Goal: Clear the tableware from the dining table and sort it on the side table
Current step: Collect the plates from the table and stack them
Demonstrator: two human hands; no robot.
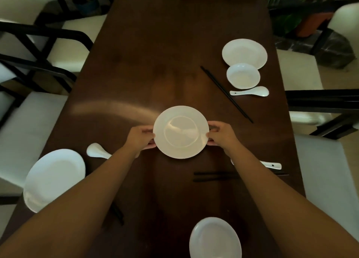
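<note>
Both grips pinch the white plate (pixel 181 132) at mid-surface, left hand (pixel 140 137) and right hand (pixel 223 135) on opposite rims. Bare dark surface (pixel 147 63) lies beyond; black chopsticks (pixel 226 94) toward the right edge; chairs (pixel 29 44) alongside.

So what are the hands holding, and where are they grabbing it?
A white plate. The left hand grips its left rim and the right hand grips its right rim, fingers curled over opposite edges, above the dark dining table.
</note>
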